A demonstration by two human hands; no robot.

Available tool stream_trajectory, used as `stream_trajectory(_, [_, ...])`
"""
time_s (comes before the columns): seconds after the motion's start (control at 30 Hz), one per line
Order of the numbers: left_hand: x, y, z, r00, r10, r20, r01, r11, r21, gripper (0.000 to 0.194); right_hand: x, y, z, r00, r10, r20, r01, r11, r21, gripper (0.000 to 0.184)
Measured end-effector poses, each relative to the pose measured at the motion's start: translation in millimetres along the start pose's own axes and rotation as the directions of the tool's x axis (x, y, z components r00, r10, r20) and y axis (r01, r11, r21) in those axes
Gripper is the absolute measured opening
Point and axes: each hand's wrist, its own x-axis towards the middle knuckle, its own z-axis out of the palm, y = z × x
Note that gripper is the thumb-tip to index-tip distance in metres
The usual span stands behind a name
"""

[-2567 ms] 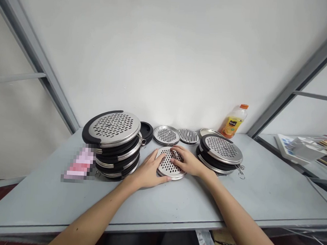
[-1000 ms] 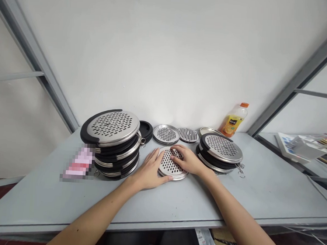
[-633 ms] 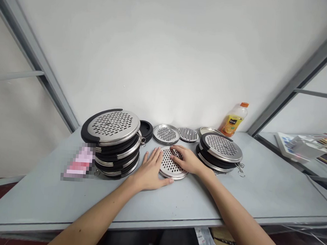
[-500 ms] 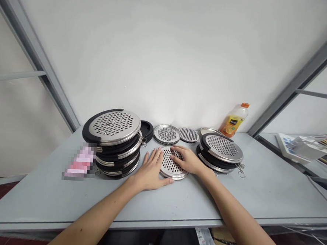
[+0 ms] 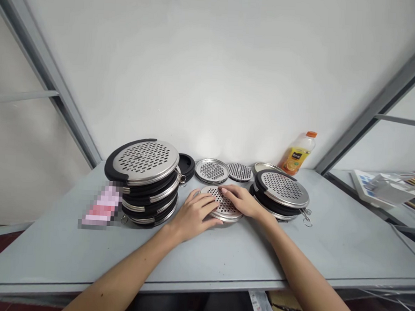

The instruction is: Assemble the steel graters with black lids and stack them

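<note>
A round steel grater disc with many holes is held low over the table, between my hands. My left hand grips its left side, fingers on the upper face and thumb along the near rim. From the right, my right hand has its fingers over the top and side of the disc; its thumb is hidden. To the left stands a tall stack of black-rimmed graters. Close to my right hand is a lower stack of similar graters with wire loops.
By the wall lie a black round lid, two loose grater discs and a pale metal lid. A juice bottle leans at the back right. A blurred pink item lies left, and a white box at far right.
Both hands have closed in around the disc; my left fingers now curl over it instead of lying flat beside it. The disc's near edge has come up slightly.
</note>
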Motion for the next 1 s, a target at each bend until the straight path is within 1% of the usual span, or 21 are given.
stream_trajectory(0.13, [0.9, -1.9, -0.6, 0.997, 0.013, -0.079, -0.014, 1.0, -0.015, 0.036, 0.5, 0.6, -3.2, 0.994, 0.103, 0.032, -0.106, 0.985, 0.139, 0.052])
stream_trajectory(0.27, [1.5, -3.2, -0.8, 0.994, 0.013, -0.107, -0.015, 1.0, -0.02, 0.035, 2.0, -3.0, -3.3, 0.989, 0.146, 0.01, -0.144, 0.96, 0.24, 0.056])
stream_trajectory(0.33, [1.6, -3.7, -0.9, 0.993, -0.008, -0.115, 0.002, 0.999, -0.046, 0.033, 2.2, -6.3, -3.9, 0.98, 0.198, -0.012, -0.185, 0.936, 0.299, 0.058])
stream_trajectory(0.4, [1.4, -4.3, -1.1, 0.991, -0.052, -0.125, 0.042, 0.996, -0.08, 0.031, 1.7, -9.3, -5.4, 0.972, 0.236, -0.025, -0.212, 0.91, 0.358, 0.061])
stream_trajectory(0.47, [0.8, -5.1, -1.3, 0.983, -0.12, -0.14, 0.104, 0.987, -0.121, 0.029, 0.6, -11.1, -7.4, 0.977, 0.209, -0.037, -0.178, 0.902, 0.393, 0.061])
stream_trajectory(0.6, [-0.5, -6.3, -2.7, 0.955, -0.254, -0.156, 0.219, 0.952, -0.214, 0.028, -2.0, -11.3, -11.6, 0.999, 0.012, -0.053, 0.008, 0.932, 0.362, 0.052])
stream_trajectory(0.67, [-0.6, -6.6, -3.5, 0.944, -0.288, -0.159, 0.244, 0.938, -0.246, 0.028, -3.1, -10.9, -13.2, 0.995, -0.087, -0.046, 0.097, 0.935, 0.34, 0.05])
stream_trajectory(0.73, [-0.4, -6.8, -4.0, 0.937, -0.306, -0.165, 0.256, 0.929, -0.267, 0.028, -3.7, -10.9, -13.9, 0.987, -0.155, -0.037, 0.158, 0.925, 0.346, 0.055])
stream_trajectory(0.77, [-0.2, -6.9, -4.0, 0.935, -0.312, -0.166, 0.26, 0.926, -0.274, 0.028, -3.9, -11.2, -13.9, 0.985, -0.17, -0.035, 0.171, 0.92, 0.351, 0.057])
stream_trajectory(0.83, [0.0, -7.1, -4.0, 0.933, -0.32, -0.165, 0.265, 0.921, -0.285, 0.028, -3.9, -12.0, -13.3, 0.987, -0.159, -0.037, 0.162, 0.924, 0.346, 0.057])
stream_trajectory(1.0, [0.2, -7.2, -5.1, 0.936, -0.316, -0.152, 0.261, 0.918, -0.298, 0.028, -2.8, -13.9, -9.3, 0.995, -0.083, -0.061, 0.098, 0.945, 0.312, 0.038])
